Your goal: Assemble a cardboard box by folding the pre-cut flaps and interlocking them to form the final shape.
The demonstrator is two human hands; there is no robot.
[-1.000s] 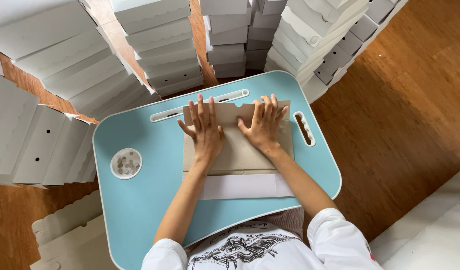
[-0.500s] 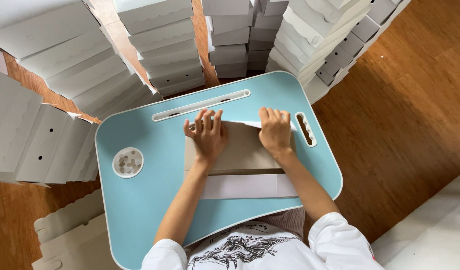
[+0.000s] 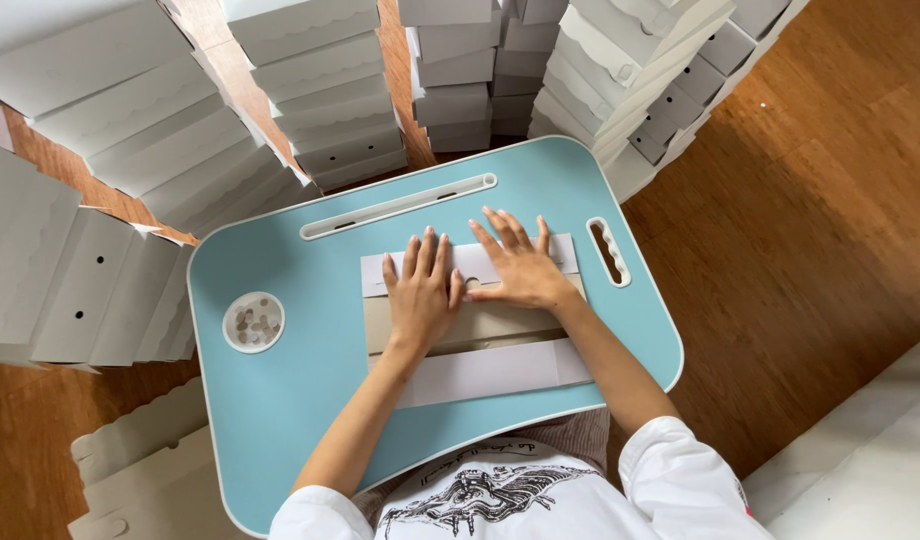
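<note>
Much of the flat cardboard sheet (image 3: 480,345) is covered by the two hands pressed on it, so its folds can be read only in part: a white flap is seen along its far edge, a brown band across the middle, and a white panel nearest the body. The sheet lies in the middle of the light blue surface (image 3: 280,400), between the long slot (image 3: 398,206) at the far edge and the person's lap. The left hand (image 3: 420,292) is laid flat, fingers spread and extended, palm down on the sheet; nothing is gripped by it. The right hand (image 3: 520,268) is likewise spread open and pressed flat on the white flap, with its thumb just beside the left hand's fingers. What lies beneath the palms cannot be made out.

One round recess (image 3: 253,322) is set into the surface at the left; small pale pieces are held in it, too small to be counted or identified. One short handle cut-out (image 3: 608,251) is seen at the right.

The stacks of folded white boxes (image 3: 320,110) around the surface are cut off by the frame edges, so no full count can be given; at least five separate stacks are visible. The surface's near corner is hidden by a white printed shirt (image 3: 480,495). A brown wooden floor (image 3: 810,230) is seen at the right.
</note>
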